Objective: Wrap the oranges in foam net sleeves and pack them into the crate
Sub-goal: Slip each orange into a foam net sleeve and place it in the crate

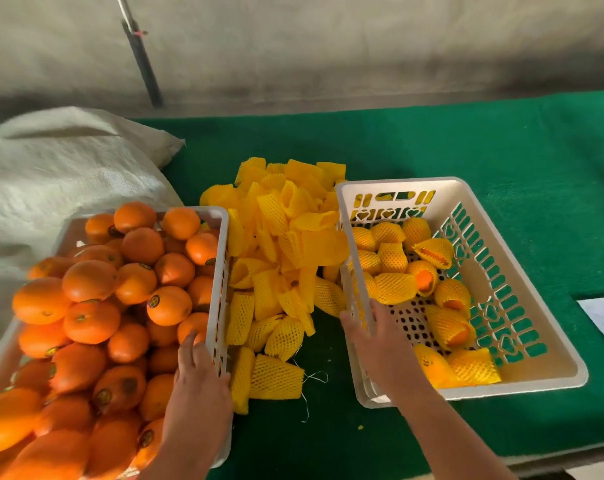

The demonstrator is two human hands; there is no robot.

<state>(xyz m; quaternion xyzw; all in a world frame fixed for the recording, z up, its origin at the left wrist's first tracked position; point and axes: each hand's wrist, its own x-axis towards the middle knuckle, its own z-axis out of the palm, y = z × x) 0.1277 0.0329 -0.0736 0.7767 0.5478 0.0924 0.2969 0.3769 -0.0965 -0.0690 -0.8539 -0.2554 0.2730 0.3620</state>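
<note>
At lower left, the left hand point(200, 372) grips the rim of the oranges' basket point(221, 216); the right hand point(370, 336) grips the crate point(522, 268) wall at centre-right, probably steadying both beside the sleeves point(276, 258) for easy reach.

oranges point(96, 320): bare, heaped in basket, lower left
foam net sleeves point(276, 258): yellow, piled centre
crate point(522, 379): white, right, holding wrapped oranges point(397, 268)

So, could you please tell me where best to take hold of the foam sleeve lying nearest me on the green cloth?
Probably pinch the foam sleeve at its wider right-hand end, coming from above with the right hand. It lies flat and apart from the pile, and that end faces bare green cloth.
</note>
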